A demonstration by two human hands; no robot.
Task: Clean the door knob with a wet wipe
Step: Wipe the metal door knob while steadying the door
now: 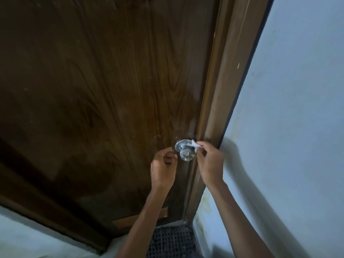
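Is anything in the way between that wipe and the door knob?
Nothing visible does. The wet wipe, pinched in the right hand, lies against the door knob at its neck. The left hand is curled just left of the knob, not between them.

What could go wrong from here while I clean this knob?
The wet wipe is twisted into a thin strip at the neck of the door knob. Pulled hard by the right hand, it may tear. A strip that narrow will likely miss the knob's rounded front.
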